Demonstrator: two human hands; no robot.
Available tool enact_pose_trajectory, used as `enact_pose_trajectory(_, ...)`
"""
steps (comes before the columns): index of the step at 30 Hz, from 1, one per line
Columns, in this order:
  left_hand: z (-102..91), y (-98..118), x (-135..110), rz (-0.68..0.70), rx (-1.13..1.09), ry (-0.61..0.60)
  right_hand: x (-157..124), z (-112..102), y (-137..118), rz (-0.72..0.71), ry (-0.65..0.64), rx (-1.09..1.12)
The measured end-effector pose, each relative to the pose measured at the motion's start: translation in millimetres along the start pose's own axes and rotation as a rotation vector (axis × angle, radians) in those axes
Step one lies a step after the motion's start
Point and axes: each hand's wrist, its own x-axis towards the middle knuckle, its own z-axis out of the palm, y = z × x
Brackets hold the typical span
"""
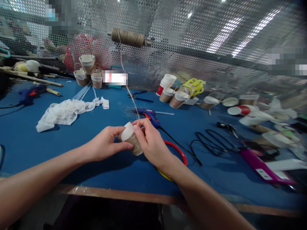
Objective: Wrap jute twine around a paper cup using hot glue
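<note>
My left hand (105, 143) grips a small white paper cup (128, 132) lying on its side, its body partly wrapped in brown twine. My right hand (150, 140) is closed over the cup's wrapped end and pinches the twine strand (124, 76) against it. That strand runs up to a twine spool (128, 37) mounted on a rod on the perforated mesh wall. Both hands hover just above the blue table (72, 172), near its front edge.
A blue glue gun (150, 114) lies just behind the hands, its black cable (208, 145) looping right. White lace (64, 111) lies at left. Finished twine baskets (87, 68), stacked cups (171, 89), scissors (227, 127), a red-yellow ring (178, 153) and a pink tool (261, 166) surround the work area.
</note>
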Motion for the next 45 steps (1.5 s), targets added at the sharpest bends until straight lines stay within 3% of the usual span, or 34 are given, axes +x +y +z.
enact_pose_trajectory(6, -2.0, 4.9, 0.4, -0.036, -0.01, -0.043, 0.0, 1.2, 1.0, -0.055, 0.032, -0.101)
enact_pose_trajectory(13, -6.2, 6.6, 2.1, -0.06, -0.025, -0.004, -1.4, 2.6, -0.8, -0.229, 0.021, -0.281)
enact_pose_trajectory(21, -5.7, 2.5, 2.4, -0.092, -0.085, -0.024, -1.6, 3.6, -1.1, -0.303, 0.016, -0.326)
enact_pose_trajectory(41, -5.9, 2.0, 2.1, -0.099, -0.107, -0.041, -2.5, 4.7, -1.7, -0.262, -0.016, -0.288)
enact_pose_trajectory(45, -5.8, 1.3, 2.6, -0.069, -0.162, -0.033, -0.5, 0.0, -1.7, -0.215, -0.012, -0.178)
